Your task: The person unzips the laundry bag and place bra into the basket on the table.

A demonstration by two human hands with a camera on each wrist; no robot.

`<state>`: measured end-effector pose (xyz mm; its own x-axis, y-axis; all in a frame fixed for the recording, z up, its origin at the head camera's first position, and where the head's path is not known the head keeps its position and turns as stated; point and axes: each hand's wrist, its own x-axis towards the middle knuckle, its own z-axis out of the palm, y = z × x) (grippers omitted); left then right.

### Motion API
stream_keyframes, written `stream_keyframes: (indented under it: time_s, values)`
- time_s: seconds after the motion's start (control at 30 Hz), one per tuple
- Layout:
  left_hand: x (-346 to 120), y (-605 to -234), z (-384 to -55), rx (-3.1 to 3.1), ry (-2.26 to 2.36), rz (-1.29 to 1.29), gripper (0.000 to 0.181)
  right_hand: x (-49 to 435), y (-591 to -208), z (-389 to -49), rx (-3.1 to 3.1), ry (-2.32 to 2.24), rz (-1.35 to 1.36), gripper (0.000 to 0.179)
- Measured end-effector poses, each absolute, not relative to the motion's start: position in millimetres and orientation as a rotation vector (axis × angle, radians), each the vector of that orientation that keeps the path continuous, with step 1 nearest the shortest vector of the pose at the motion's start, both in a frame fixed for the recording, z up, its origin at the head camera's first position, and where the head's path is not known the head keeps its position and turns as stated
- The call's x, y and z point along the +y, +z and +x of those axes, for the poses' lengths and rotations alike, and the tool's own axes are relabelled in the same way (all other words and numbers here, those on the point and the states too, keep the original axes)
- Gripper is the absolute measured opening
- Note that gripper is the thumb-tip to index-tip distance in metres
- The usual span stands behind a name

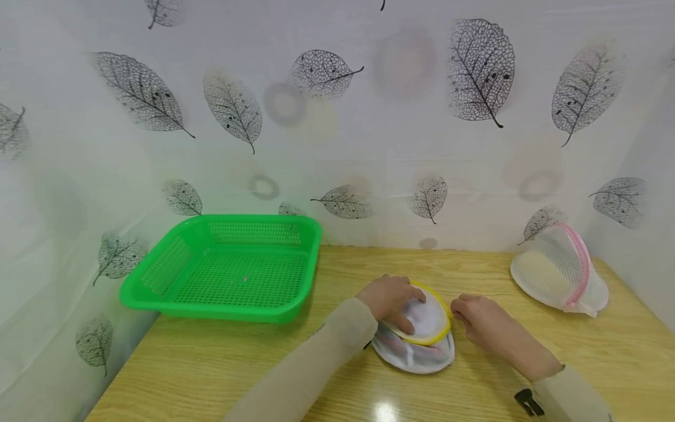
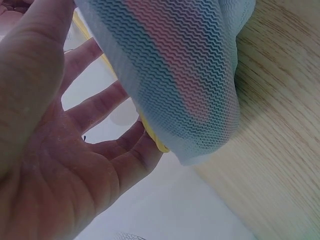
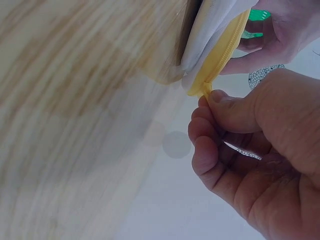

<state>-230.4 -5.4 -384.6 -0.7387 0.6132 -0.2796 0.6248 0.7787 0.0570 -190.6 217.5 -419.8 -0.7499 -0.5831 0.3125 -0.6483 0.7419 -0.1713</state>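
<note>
On the wooden table lies a white mesh laundry bag (image 1: pixel 413 358) with a round top edged by a yellow zipper band (image 3: pixel 226 50). Something with a pink stripe shows through its mesh in the left wrist view. My left hand (image 1: pixel 391 300) rests on the bag's top with its fingers spread, fingertips at the yellow edge. From the right side, my right hand (image 1: pixel 482 323) pinches the yellow end of the zipper band between thumb and forefinger, its other fingers curled.
A green plastic basket (image 1: pixel 221 312) with perforated walls stands at the left. At the right back sits another mesh bag (image 1: pixel 545 278) with a pink zipper band and something pale yellow inside. A leaf-patterned white sheet (image 1: pixel 369 135) hangs behind the table (image 1: pixel 211 375).
</note>
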Motion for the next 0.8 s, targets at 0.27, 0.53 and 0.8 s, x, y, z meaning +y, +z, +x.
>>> stream_keyframes:
  time_s: [0.27,0.53,0.8]
  values:
    - [-6.1,-384.2,-230.2,2.687,-0.040,0.953,0.062,217.2,-418.8,-189.2,-2.708,0.404,0.971,0.028]
    - [-2.3,-385.0,-229.5,2.685,-0.039,0.938,0.063,217.4,-416.7,-186.1,-2.780,0.428,0.948,0.028]
    - [-2.3,-383.3,-227.2,2.702,-0.044,0.925,0.063,216.2,-416.0,-185.4,-2.790,0.420,0.949,0.029]
